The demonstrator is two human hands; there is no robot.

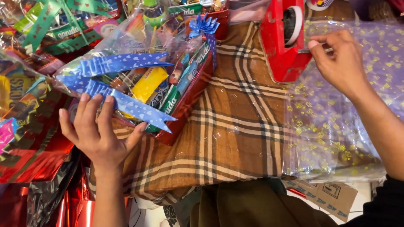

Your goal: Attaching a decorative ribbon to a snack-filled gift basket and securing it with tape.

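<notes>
Resting on a brown plaid cloth (235, 126) that covers the tabletop: one red gift tray (185, 107), wrapped in clear cellophane and tilted toward the viewer, packed with snack packets and a yellow wrapped bar (148, 83).

Blue ribbon (122, 63), printed with pale hearts: laid in two bands across the front of the wrap, the lower band ending in a forked tail near the tray's front corner. A matching blue bow (204, 25) sits at the tray's upper right corner.

Left hand (99, 134): raised palm-away at the tray's near left edge, fingers (86, 111) spread and open, their tips against the lower ribbon band and the cellophane, the thumb under the ribbon's tail. Nothing is clasped; the hand presses rather than holds.

Right hand (338, 59): at the red tape dispenser (284, 42), which stands just right of the tray on the cloth. Thumb and forefinger are pinched together at the dispenser's cutting end, on a strip of clear tape too faint to make out surely.

Clear cellophane sheet (336, 126) with small gold print: spread over the cloth's right side, beneath the right forearm.

Further wrapped hampers (38, 138) in red foil and green ribbon: crowded at left and upper left.

Flat cardboard piece (324, 195): lower right, below the cloth's edge.
</notes>
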